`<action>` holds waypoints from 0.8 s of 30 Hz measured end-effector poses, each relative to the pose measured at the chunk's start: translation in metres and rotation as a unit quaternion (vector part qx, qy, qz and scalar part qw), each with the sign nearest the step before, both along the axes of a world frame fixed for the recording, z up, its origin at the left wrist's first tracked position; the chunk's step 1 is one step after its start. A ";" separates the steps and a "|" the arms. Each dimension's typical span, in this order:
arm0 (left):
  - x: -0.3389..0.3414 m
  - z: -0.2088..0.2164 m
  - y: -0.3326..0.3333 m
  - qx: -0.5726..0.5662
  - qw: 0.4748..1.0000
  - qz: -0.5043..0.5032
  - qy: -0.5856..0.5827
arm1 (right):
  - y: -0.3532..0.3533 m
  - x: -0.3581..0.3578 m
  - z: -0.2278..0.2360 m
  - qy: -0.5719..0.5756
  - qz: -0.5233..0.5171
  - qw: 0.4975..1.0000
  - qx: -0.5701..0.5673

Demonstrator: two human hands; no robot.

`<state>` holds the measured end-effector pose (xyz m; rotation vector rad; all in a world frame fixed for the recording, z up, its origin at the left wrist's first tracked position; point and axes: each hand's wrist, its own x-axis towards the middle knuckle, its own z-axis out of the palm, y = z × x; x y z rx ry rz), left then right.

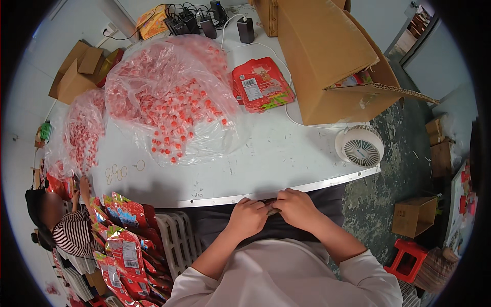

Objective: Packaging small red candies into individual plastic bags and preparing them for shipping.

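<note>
Beside the white table (pixel 291 153), both hands (pixel 248 217) (pixel 296 209) pinch a small, mostly hidden item (pixel 274 210).

Ahead of the grip stretches a white metal-edged table (pixel 286 158); rightward, scuffed green floor (pixel 404 153) and a red plastic stool (pixel 416 246); far left, a pale wall (pixel 36 92).

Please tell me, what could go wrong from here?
The left hand and right hand hold a mostly hidden item by the near edge of the table; a loosened grip might drop it.
The white fan sits near the table's corner; a bump could tip it off.
Red-capped pieces lie toward the front of the clear bag and might spill if disturbed.
</note>
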<state>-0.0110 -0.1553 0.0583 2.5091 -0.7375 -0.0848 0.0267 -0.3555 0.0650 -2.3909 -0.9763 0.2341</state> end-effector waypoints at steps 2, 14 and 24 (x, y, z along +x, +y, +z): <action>0.000 0.006 0.002 -0.041 0.999 0.034 -0.009 | -0.003 0.002 -0.001 0.010 0.016 1.000 -0.015; -0.005 0.026 0.023 -0.062 0.996 0.047 0.040 | -0.008 0.006 0.020 -0.012 0.019 0.994 0.106; -0.031 0.043 0.058 -0.276 0.883 0.167 0.342 | -0.008 0.030 0.036 0.303 0.017 0.885 0.353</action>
